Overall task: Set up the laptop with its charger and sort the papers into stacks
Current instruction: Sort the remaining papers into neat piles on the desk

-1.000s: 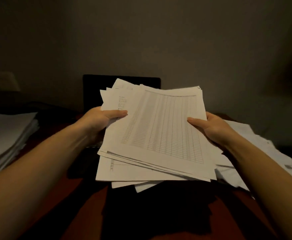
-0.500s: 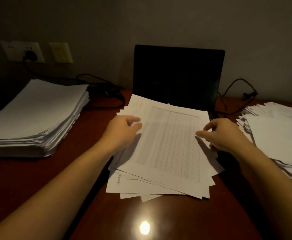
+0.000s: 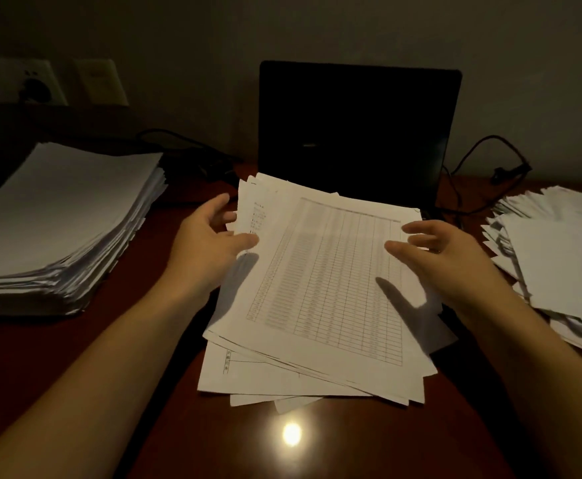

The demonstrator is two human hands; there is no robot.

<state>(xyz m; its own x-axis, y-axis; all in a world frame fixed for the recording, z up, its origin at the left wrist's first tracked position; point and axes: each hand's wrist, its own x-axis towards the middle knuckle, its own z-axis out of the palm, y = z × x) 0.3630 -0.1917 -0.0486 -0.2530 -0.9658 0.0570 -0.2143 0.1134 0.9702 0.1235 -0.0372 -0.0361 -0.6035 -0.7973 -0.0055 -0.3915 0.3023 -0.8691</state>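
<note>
- Centre of frame: loose pile of papers (image 3: 317, 340) lying fanned on the reddish-brown desk (image 3: 386, 444), top sheet printed with a ruled table, far edge reaching the foot of the laptop.
- Left hand (image 3: 210, 247) at the pile's left edge, fingers spread and relaxed, gripping nothing, thumb out over the top sheet with its shadow falling on the paper.
- Right hand (image 3: 448, 261) at the pile's right edge, likewise loose-fingered and holding nothing; contact with the paper impossible to tell.
- Upper centre: laptop (image 3: 358, 133) standing open behind the pile, screen dark.
- Just right of the laptop: black cable (image 3: 508, 171) looping above the desk.
- Upper left: wall socket (image 3: 30, 86) with a dark plug seated in it, and a second cable (image 3: 179, 140) trailing along the back of the desk.
- Left of frame: tall stack of white sheets (image 3: 58, 219), edges fairly square.
- Right edge of frame: untidy stack (image 3: 558, 264), lower, corners splayed.
- Bottom centre: bright spot of reflected light (image 3: 291, 433) on the polished desk.
</note>
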